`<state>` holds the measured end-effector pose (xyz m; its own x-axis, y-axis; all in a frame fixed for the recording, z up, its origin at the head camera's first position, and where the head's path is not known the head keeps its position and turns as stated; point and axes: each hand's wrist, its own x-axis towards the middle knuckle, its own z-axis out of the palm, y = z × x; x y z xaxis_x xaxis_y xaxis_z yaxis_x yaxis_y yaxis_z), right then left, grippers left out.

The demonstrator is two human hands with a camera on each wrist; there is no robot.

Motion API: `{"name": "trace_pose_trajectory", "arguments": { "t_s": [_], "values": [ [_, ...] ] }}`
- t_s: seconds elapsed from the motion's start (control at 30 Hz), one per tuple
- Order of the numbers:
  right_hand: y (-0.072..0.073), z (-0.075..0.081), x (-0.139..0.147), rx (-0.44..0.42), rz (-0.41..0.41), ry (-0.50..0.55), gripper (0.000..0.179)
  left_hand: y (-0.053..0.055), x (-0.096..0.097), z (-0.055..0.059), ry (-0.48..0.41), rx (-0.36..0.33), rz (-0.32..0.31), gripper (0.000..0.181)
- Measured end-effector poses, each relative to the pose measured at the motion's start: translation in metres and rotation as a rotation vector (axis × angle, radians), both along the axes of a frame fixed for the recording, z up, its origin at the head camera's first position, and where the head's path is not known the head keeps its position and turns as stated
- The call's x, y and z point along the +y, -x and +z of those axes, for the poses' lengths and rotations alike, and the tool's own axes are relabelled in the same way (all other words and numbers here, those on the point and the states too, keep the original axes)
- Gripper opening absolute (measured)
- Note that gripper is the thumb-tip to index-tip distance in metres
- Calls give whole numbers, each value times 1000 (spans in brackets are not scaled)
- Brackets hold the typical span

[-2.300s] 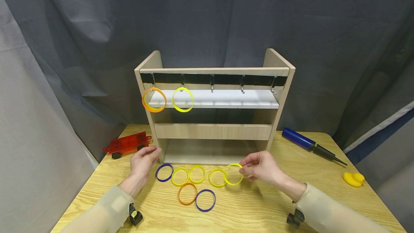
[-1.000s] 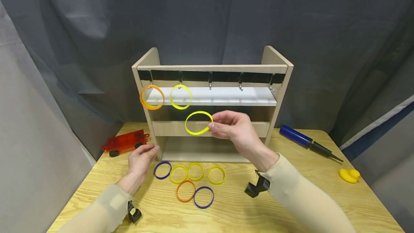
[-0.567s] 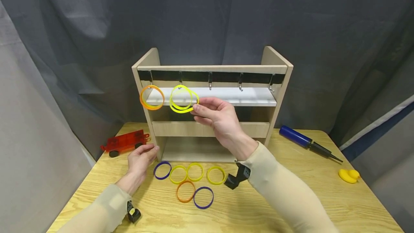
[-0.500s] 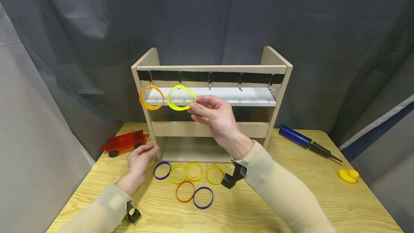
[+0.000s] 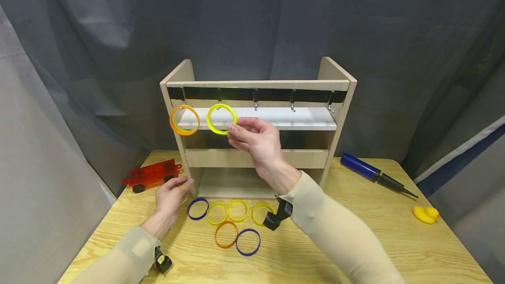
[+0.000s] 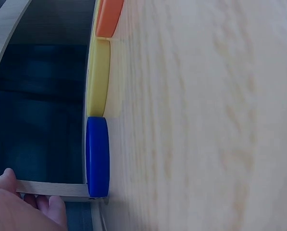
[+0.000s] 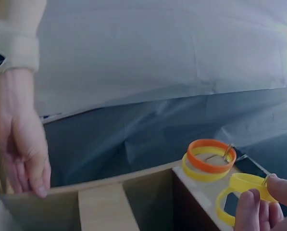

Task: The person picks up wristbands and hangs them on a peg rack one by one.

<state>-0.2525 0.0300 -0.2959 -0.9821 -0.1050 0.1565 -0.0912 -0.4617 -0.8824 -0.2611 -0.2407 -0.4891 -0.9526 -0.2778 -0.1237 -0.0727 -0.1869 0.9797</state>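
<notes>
My right hand (image 5: 262, 146) pinches a yellow silicone wristband (image 7: 244, 181) between thumb and fingers at the second hook from the left. Another yellow wristband (image 7: 220, 207) hangs there, and the two nearly line up in the head view. On the leftmost hook hang an orange wristband (image 7: 208, 167) and a yellow one (image 7: 190, 174). My left hand (image 5: 171, 196) grips the front edge of the wooden rack's left side panel (image 6: 52, 188), thumb on one side and fingers on the other.
On the table before the rack (image 5: 256, 158) lie several wristbands: a blue one (image 5: 189, 213), an orange one (image 5: 216, 240), another blue one (image 5: 259, 244) and yellow ones. A red toy wagon (image 5: 154, 173) stands left; a blue hand pump (image 5: 360, 167) and yellow rubber duck (image 5: 425, 214) lie right.
My right hand has lifted a yellow wristband off the table and carried it up and left to the second hook, over the band hanging there. My left hand has stayed at the panel.
</notes>
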Motion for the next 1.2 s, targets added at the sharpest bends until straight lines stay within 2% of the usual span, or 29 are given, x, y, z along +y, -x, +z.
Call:
{"name": "trace_pose_trajectory", "arguments": {
  "t_s": [0.17,0.3,0.5,0.83,1.2],
  "values": [
    [2,-9,3,62,-25,-104,33,0,0,-1,0,1,-3,20],
    [4,-12,3,94,-60,-132,27,0,-1,-1,-6,1,-11,20],
    [7,-12,2,98,-87,-147,24,0,-1,-2,-5,3,-15,20],
    [6,-11,2,96,-79,-145,24,-1,0,-2,-2,18,1,15],
    [0,-21,11,80,-82,-203,25,-1,-1,-3,-5,10,2,12]
  ]
}}
